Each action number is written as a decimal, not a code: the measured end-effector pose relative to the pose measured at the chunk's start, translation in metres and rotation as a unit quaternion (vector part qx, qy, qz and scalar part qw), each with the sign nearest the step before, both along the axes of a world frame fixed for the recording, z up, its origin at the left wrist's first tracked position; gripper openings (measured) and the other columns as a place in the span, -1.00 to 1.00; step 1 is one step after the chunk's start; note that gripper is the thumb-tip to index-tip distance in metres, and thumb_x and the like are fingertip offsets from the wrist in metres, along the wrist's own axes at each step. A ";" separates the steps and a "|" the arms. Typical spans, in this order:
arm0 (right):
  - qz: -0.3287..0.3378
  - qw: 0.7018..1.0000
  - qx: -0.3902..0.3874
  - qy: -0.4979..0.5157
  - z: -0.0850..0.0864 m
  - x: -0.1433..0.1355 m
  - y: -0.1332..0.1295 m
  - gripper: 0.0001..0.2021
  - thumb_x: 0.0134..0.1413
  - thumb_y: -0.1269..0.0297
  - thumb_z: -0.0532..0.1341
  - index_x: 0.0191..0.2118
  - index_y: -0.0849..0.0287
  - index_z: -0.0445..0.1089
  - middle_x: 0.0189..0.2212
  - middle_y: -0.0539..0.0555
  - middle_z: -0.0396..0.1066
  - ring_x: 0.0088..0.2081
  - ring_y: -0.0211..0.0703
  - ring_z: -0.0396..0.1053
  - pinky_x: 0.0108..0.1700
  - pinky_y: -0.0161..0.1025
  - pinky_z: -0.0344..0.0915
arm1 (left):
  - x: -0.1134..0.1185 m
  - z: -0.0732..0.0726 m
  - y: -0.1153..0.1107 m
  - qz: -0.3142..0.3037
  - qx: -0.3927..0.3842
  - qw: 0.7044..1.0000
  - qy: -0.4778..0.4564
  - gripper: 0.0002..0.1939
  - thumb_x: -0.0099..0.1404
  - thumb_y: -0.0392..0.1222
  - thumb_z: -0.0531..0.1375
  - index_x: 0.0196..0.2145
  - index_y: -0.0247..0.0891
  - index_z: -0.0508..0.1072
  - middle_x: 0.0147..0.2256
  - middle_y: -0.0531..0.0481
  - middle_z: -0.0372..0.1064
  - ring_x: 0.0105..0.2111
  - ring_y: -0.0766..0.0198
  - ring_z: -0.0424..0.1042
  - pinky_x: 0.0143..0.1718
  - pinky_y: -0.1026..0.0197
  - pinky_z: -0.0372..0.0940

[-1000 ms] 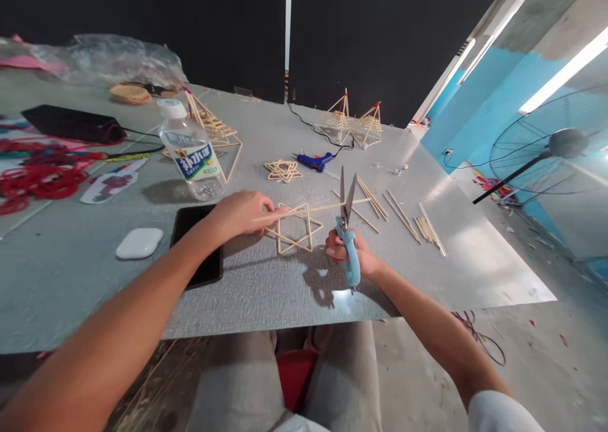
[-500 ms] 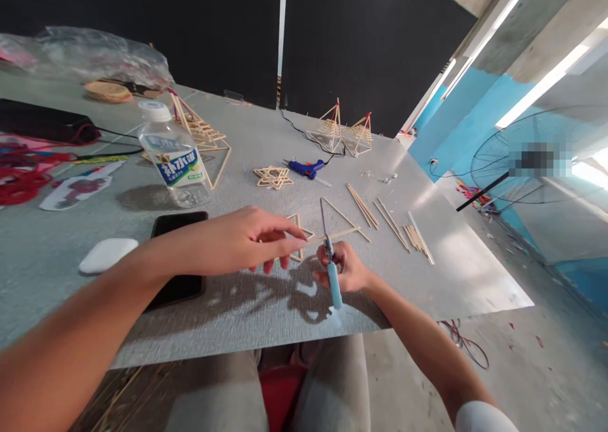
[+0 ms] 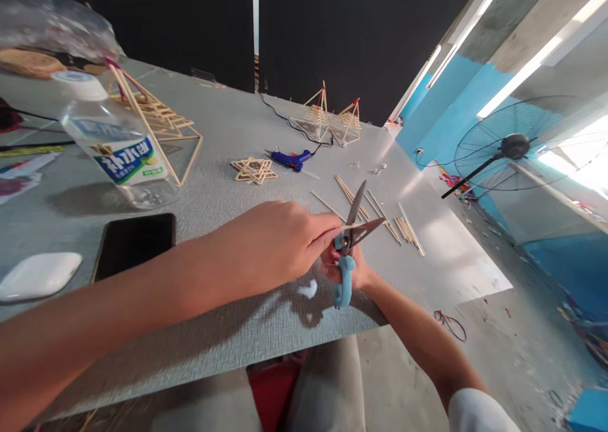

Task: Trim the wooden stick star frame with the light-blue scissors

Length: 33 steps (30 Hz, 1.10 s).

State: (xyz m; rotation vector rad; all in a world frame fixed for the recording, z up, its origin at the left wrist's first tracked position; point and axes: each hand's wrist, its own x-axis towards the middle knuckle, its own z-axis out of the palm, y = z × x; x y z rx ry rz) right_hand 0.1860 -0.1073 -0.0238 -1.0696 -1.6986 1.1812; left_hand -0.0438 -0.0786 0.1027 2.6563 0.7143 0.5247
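Observation:
My right hand [image 3: 354,268] is closed round the light-blue handles of a pair of scissors [image 3: 346,272], whose blades stand apart and point up and away. Between the blades runs a thin wooden stick [image 3: 351,227]. My left hand [image 3: 285,245] pinches that stick at its left end, fingertips close to the scissors. Beyond the hands lie more loose sticks [image 3: 349,194], some long, with a bundle of short ones [image 3: 403,229] to the right. A star-shaped stick frame [image 3: 254,170] rests farther back, beside a blue glue gun [image 3: 291,159].
On the left stand a plastic bottle [image 3: 121,147] and a large stick pyramid [image 3: 161,121]. A phone [image 3: 135,242] and a white case [image 3: 40,275] lie near my left forearm. Two small stick pyramids [image 3: 349,125] stand at the back. A fan [image 3: 515,147] is off to the right.
My left hand has moved right and now pinches the stick beside the scissors. The scissor blades have opened around the stick. The view has shifted, so the table's things appear farther left.

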 end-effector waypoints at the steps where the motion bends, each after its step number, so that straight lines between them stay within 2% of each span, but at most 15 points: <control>1: 0.004 1.000 0.000 -0.005 0.003 0.000 -0.001 -0.48 -0.11 0.00 0.39 -0.51 -0.01 -0.04 -0.62 -0.17 -0.01 -0.52 -0.29 -0.05 -0.42 -0.22 -0.03 | -0.001 0.000 0.000 0.000 -0.004 1.000 0.004 -0.64 0.65 -0.12 0.03 -0.15 -0.16 0.62 -0.46 -0.01 0.48 -0.53 0.23 0.31 -0.43 0.13 -0.02; 5: 0.017 1.000 -0.001 -0.024 0.011 -0.001 -0.005 -0.44 -0.10 -0.01 0.45 -0.54 0.00 -0.02 -0.64 -0.17 -0.01 -0.52 -0.28 -0.05 -0.41 -0.20 -0.05 | -0.007 0.004 0.000 -0.012 -0.027 1.000 0.004 -0.64 0.64 -0.10 0.07 -0.28 -0.15 0.56 -0.53 0.03 0.37 -0.58 0.28 0.18 -0.46 0.11 -0.07; 8: 0.026 0.999 0.000 -0.032 0.013 -0.001 -0.008 -0.43 -0.08 -0.07 0.47 -0.55 0.00 0.02 -0.66 -0.19 0.00 -0.55 -0.30 -0.07 -0.43 -0.20 -0.06 | -0.011 0.003 0.002 -0.025 -0.035 0.999 -0.016 -0.64 0.63 -0.11 0.06 -0.27 -0.12 0.57 -0.54 0.05 0.35 -0.58 0.28 0.15 -0.45 0.10 -0.05; 14: 0.063 0.998 0.000 -0.019 0.017 0.002 -0.012 -0.43 -0.02 -0.25 0.49 -0.49 0.02 0.20 -0.60 -0.11 0.20 -0.51 -0.26 0.08 -0.41 -0.20 0.03 | -0.010 0.002 0.005 -0.039 -0.043 0.998 0.011 -0.67 0.59 -0.18 0.07 -0.27 -0.10 0.60 -0.54 0.06 0.36 -0.58 0.26 0.18 -0.47 0.09 -0.03; 19: 0.095 0.994 -0.048 0.002 0.018 0.003 -0.014 -0.37 -0.07 -0.36 0.51 -0.42 0.02 0.23 -0.54 -0.08 0.25 -0.44 -0.20 0.14 -0.38 -0.19 0.11 | -0.012 0.003 0.001 -0.039 0.038 0.998 0.027 -0.77 0.56 -0.27 0.10 -0.16 -0.11 0.56 -0.48 0.06 0.39 -0.55 0.25 0.20 -0.46 0.08 -0.05; 21: 0.106 0.992 -0.068 0.019 0.015 0.003 -0.014 -0.34 -0.13 -0.38 0.54 -0.42 0.02 0.21 -0.54 -0.10 0.22 -0.44 -0.20 0.12 -0.38 -0.21 0.09 | -0.012 -0.002 0.001 -0.043 0.076 0.996 0.031 -0.78 0.51 -0.32 0.11 -0.12 -0.11 0.54 -0.48 0.07 0.37 -0.59 0.25 0.13 -0.46 0.06 -0.09; 25: 0.114 0.991 -0.071 0.026 0.012 0.004 -0.014 -0.35 -0.16 -0.28 0.58 -0.46 0.03 0.17 -0.56 -0.14 0.15 -0.47 -0.26 0.04 -0.41 -0.23 -0.01 | -0.012 -0.015 0.007 -0.070 0.144 0.987 0.017 -0.76 0.35 -0.42 0.14 -0.14 -0.11 0.45 -0.52 0.13 0.23 -0.65 0.28 -0.11 -0.47 0.04 -0.15; 28: 0.120 0.990 -0.072 0.029 0.015 0.004 -0.015 -0.40 -0.12 -0.15 0.59 -0.49 0.04 0.18 -0.58 -0.16 0.14 -0.50 -0.32 0.02 -0.43 -0.24 -0.04 | -0.013 -0.023 0.013 -0.069 0.187 0.980 0.013 -0.69 0.29 -0.43 0.12 -0.09 -0.11 0.43 -0.51 0.13 0.20 -0.64 0.26 -0.11 -0.44 0.03 -0.15; 30: 0.139 0.985 -0.091 0.035 0.020 0.005 -0.014 -0.49 -0.06 -0.10 0.58 -0.45 0.07 0.29 -0.60 -0.21 0.07 -0.53 -0.34 -0.01 -0.45 -0.25 -0.04 | -0.013 -0.026 0.017 -0.064 0.195 0.978 0.029 -0.69 0.32 -0.41 0.09 -0.07 -0.10 0.44 -0.52 0.11 0.20 -0.63 0.23 -0.09 -0.43 0.01 -0.14; 33: 0.181 0.975 -0.126 0.028 0.028 0.006 -0.012 -0.59 0.05 -0.08 0.54 -0.20 0.13 0.53 -0.59 -0.24 0.02 -0.53 -0.33 0.02 -0.45 -0.27 0.01 | -0.012 -0.027 0.020 -0.054 0.168 0.983 0.059 -0.75 0.38 -0.34 0.10 -0.09 -0.09 0.47 -0.53 0.09 0.19 -0.62 0.21 -0.03 -0.41 0.01 -0.08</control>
